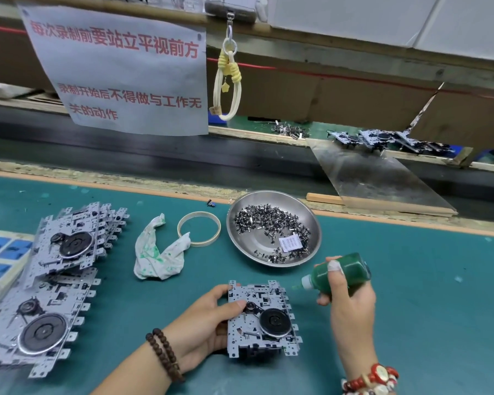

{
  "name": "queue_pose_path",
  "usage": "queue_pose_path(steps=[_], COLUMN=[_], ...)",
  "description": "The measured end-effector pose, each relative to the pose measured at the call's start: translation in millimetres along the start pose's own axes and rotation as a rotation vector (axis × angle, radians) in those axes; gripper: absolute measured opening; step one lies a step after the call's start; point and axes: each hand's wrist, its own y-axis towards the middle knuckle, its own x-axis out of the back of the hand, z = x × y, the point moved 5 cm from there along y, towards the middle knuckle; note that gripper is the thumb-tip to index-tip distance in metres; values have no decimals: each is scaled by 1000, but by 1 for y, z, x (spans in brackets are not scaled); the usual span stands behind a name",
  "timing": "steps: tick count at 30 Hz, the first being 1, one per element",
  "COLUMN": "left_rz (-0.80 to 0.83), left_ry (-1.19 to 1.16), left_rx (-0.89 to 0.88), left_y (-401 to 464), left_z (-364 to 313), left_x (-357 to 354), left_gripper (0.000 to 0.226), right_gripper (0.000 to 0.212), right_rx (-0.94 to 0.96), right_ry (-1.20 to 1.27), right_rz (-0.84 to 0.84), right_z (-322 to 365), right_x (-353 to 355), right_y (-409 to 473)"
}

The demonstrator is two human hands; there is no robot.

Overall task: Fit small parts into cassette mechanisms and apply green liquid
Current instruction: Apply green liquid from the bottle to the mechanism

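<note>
A metal cassette mechanism (264, 317) with a black flywheel lies on the green mat in front of me. My left hand (204, 323) grips its left edge, thumb on top near the small pulley. My right hand (347, 297) holds a squeeze bottle of green liquid (341, 273) tipped to the left, its white nozzle hovering just right of the mechanism's upper right corner, not touching it. A steel bowl (257, 240) holding several small dark metal parts and a white label stands behind the mechanism.
Stacked cassette mechanisms (54, 280) fill the left of the mat. A green-stained white rag (157, 252) and a pale tape ring (198, 228) lie left of the bowl. A blue-and-white tray (0, 252) sits far left. A conveyor belt (183, 155) runs behind, with a hanging paper sign.
</note>
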Motion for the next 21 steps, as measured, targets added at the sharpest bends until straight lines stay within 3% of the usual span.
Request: queue_pose_path(steps=[4,6,11,21], left_rz=[-2,-5,-1,17], left_ry=[-11,-15,-33,-51], left_rx=[7,11,8,1], left_y=[0,0,5,9], left_z=[0,1,4,5], left_x=[1,2,4,5], left_gripper=[30,31,47,52], right_gripper=[28,25,46,43], right_rx=[2,0,20,45], right_ry=[83,75,79,26], right_rz=[-119,-120,-162,-174], right_z=[-8,-14,-23,-26], right_x=[-11,-18,-18,-16], right_y=[7,8,7,9])
